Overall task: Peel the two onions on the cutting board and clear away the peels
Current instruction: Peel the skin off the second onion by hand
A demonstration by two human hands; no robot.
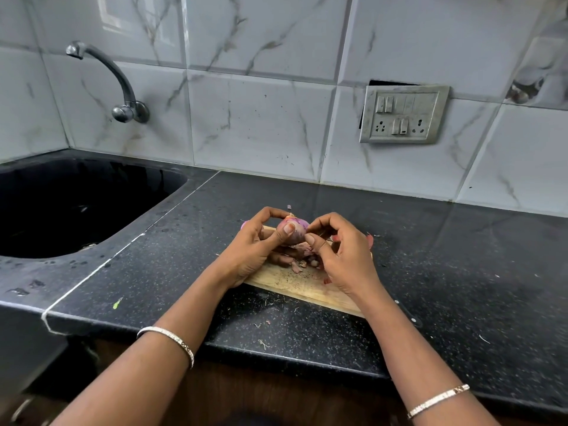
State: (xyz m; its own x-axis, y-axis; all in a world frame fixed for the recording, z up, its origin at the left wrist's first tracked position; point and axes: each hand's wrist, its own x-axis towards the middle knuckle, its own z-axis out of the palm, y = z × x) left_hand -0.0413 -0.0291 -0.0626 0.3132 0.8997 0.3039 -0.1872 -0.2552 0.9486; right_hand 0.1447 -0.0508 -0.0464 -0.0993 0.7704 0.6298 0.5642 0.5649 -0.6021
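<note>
The left hand grips an onion above the cutting board; the right hand, fingers curled, pinches its skin.

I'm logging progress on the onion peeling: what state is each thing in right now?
onion: held above the board, looks partly peeled
left hand: grips the onion
right hand: thumb and forefinger pinch at the onion's skin
peels: lying loose on the board, not cleared
cutting board: flat on the counter, littered with bits
tap: no water running
</note>
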